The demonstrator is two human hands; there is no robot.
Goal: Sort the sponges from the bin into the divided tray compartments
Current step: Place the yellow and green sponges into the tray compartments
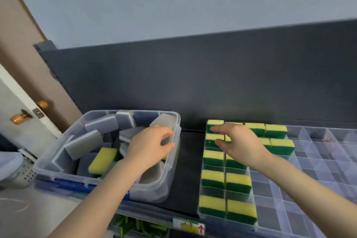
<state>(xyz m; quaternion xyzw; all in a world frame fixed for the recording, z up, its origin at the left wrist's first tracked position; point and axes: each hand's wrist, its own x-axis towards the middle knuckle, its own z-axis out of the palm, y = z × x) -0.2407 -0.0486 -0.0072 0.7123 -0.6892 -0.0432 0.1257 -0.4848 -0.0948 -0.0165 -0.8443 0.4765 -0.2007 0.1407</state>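
A clear plastic bin [82, 121] on the left holds several grey sponges [101, 124] and one yellow-green sponge [102, 160]. My left hand [148, 147] reaches into the bin's right side. Its thumb and fingers are curled around a grey sponge [166, 139] standing against the bin wall. To the right lies the clear divided tray [201, 213]. Yellow-green sponges [212, 177] fill its two left columns and part of its two back rows. My right hand [241, 143] hovers over the back of those columns, fingers spread and pointing left, with nothing in it.
Both containers rest on a dark shelf with a dark back panel [212, 75]. The tray's right compartments [318, 160] hold nothing. A door with brass knobs [18, 118] and a white perforated basket [24, 173] are at the left. A label with a red arrow [193, 226] marks the shelf edge.
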